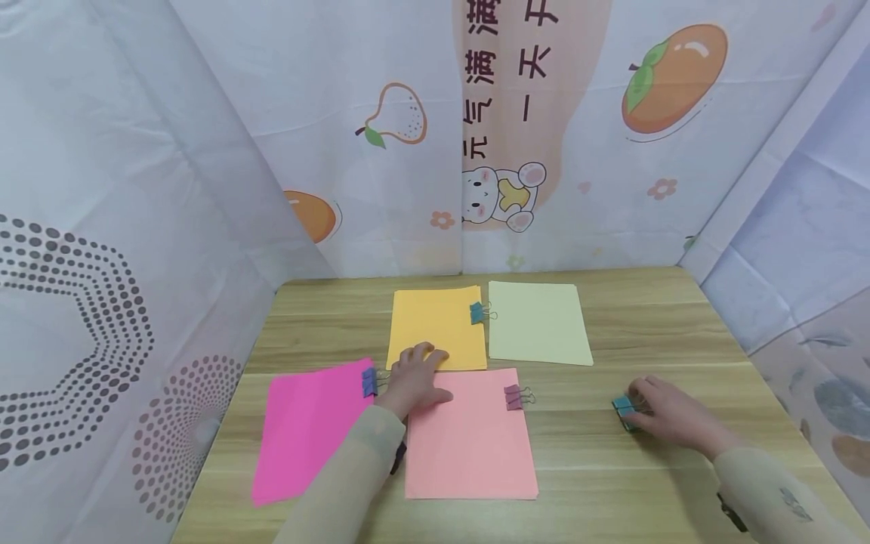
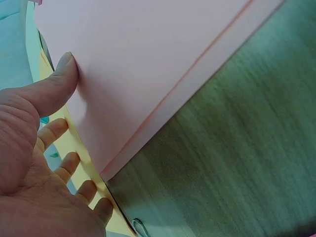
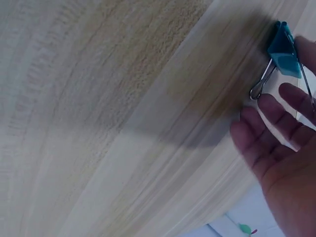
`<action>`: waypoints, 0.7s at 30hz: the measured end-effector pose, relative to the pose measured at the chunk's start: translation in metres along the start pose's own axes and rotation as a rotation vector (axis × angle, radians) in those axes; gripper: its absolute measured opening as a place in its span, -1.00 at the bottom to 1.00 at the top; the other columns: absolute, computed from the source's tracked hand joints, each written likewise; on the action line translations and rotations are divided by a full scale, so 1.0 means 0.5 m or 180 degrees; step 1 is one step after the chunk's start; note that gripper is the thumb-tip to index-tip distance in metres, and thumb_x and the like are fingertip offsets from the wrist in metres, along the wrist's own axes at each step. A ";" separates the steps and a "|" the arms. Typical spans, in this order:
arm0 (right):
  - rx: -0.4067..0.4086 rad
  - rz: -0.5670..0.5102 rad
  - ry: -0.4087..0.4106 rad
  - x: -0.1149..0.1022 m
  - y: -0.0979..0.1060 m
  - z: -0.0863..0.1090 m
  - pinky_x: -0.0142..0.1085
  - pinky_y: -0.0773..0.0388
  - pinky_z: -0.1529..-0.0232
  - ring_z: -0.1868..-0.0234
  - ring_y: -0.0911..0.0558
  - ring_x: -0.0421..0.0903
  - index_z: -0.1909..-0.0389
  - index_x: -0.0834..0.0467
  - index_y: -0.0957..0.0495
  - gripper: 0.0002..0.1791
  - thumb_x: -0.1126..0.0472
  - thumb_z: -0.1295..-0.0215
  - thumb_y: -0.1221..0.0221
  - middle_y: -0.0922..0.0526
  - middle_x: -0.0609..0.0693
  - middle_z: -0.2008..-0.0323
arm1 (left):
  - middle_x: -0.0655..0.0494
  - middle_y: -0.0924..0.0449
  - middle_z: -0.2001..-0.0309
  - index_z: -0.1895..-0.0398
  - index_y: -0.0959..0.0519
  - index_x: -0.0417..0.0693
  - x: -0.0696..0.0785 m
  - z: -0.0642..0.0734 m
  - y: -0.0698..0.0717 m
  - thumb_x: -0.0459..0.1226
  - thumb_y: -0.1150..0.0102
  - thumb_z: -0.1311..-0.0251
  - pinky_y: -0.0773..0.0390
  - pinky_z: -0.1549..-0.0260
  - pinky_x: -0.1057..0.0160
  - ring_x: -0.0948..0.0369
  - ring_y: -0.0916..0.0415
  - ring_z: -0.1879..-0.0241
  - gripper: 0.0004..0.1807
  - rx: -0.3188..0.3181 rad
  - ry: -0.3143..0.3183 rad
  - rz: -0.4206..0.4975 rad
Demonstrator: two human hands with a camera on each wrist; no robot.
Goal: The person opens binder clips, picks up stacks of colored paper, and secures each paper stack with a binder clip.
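Note:
A teal binder clip [image 1: 623, 406] is pinched by my right hand [image 1: 669, 413] over the right part of the table. In the right wrist view the clip [image 3: 285, 55] shows its wire handles, with the thumb and fingers around it. My left hand [image 1: 411, 380] reaches over the top left corner of the light pink paper stack [image 1: 472, 453], fingers spread toward the yellow paper stack [image 1: 435, 321]. The left wrist view has its thumb on or just above the pink paper [image 2: 148, 54]; whether the fingertips press the yellow paper I cannot tell.
A magenta paper stack [image 1: 313, 431] with a blue-purple clip [image 1: 369, 382] lies at left. Pale green paper [image 1: 540, 323] lies at the back. A mauve clip [image 1: 513, 397] bites the pink stack's right edge; another teal clip [image 1: 477, 313] holds the yellow one. Printed curtains surround the table.

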State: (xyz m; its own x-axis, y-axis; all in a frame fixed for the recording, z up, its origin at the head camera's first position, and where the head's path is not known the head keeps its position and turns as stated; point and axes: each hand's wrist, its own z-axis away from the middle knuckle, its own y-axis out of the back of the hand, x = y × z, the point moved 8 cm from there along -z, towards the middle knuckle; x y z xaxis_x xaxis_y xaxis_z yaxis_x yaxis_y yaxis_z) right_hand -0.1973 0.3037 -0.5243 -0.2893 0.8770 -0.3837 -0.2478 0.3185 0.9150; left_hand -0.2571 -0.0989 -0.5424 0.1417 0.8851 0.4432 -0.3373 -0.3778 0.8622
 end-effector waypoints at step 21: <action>-0.0016 0.0065 0.0273 -0.004 0.016 0.019 -0.25 -0.60 0.30 0.32 -0.58 -0.28 0.25 0.07 -0.61 -0.85 0.17 -0.25 -0.39 -0.60 -0.22 0.30 | -0.01 -0.14 -0.51 -0.41 -0.43 0.21 -0.001 -0.001 0.000 -0.01 -0.51 -0.08 -0.13 -0.39 -0.24 -0.18 0.01 -0.50 -0.21 0.0008 0.0045 0.0022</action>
State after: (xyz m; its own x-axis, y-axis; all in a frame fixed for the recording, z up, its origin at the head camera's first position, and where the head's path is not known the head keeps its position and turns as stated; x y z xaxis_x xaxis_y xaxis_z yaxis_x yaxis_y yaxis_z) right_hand -0.1899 0.3083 -0.5149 -0.3724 0.8491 -0.3745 -0.2455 0.2991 0.9221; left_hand -0.2576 -0.0993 -0.5425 0.1262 0.8862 0.4458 -0.3359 -0.3846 0.8598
